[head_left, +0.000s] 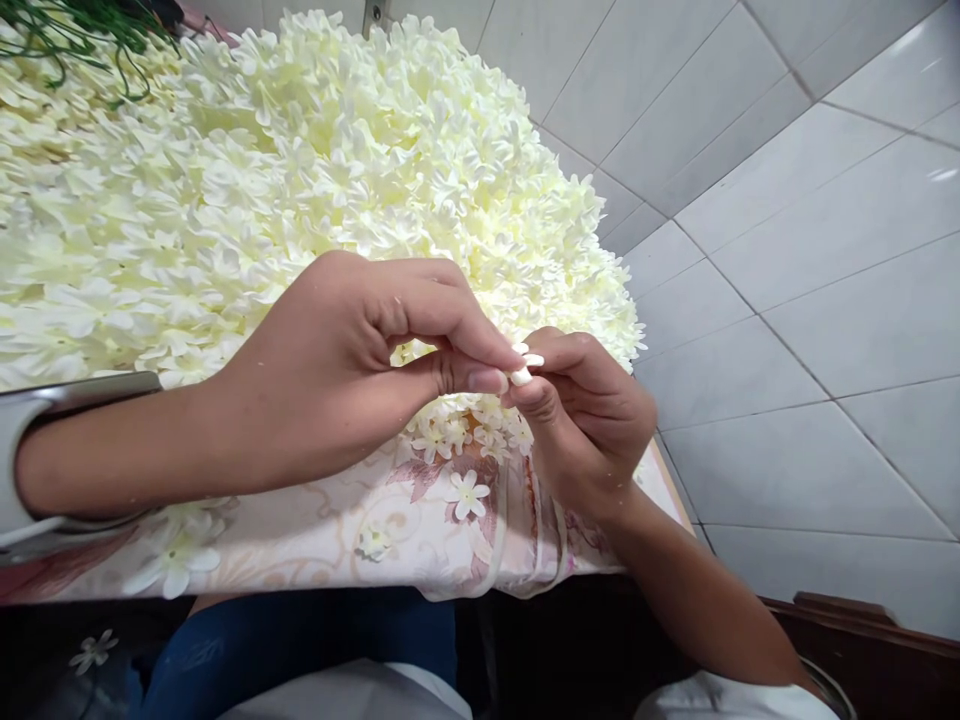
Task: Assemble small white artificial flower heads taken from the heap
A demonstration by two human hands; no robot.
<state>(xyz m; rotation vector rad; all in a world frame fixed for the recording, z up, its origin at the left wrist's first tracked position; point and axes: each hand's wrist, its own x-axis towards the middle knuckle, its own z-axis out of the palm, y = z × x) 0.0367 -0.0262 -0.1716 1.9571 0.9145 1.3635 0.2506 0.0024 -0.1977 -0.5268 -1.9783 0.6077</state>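
My left hand (360,340) pinches a small white artificial flower (523,374) between thumb and forefinger, above the table's near edge. From the other side my right hand (592,420) grips the same flower with its thumb and forefinger, so the fingertips of both hands nearly meet. Fingers cover most of it; only a few pale petals show. Behind and beneath the hands spreads a large heap of cream-white artificial flowers (315,170). A single loose flower (468,495) lies on the patterned tablecloth (300,540) just below the hands.
Green stems (82,40) lie at the far left on the heap. More loose flowers (180,550) rest near the front edge, and one (94,651) is lower down by my legs. Tiled wall (787,300) borders the table on the right.
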